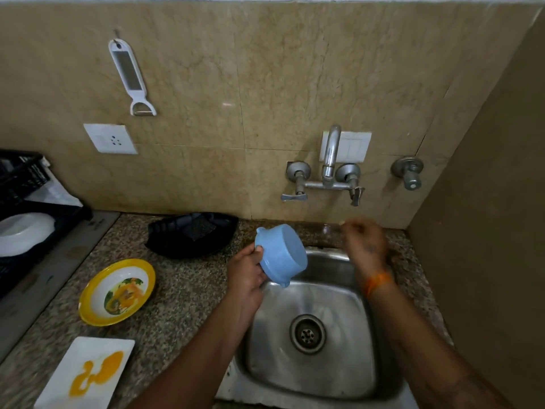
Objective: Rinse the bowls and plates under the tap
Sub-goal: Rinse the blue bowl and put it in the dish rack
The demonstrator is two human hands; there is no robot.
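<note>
a blue bowl [280,255] is gripped by the left hand [246,276] at its handle and held tilted over the sink [348,376], below the tap [330,154]. the right hand [365,243] is raised near the tap handles, blurred; its fingers cannot be told. no running water is seen. the tap probably needs opening next. a yellow-rimmed bowl [88,293] and a white plate [118,349], both stained, wait on the counter [182,296].

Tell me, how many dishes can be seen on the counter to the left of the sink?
2. A yellow-rimmed bowl lies nearer the wall; a white rectangular plate with yellow smears lies nearer the camera. Its lower end is cut off, so others may be hidden.
</note>
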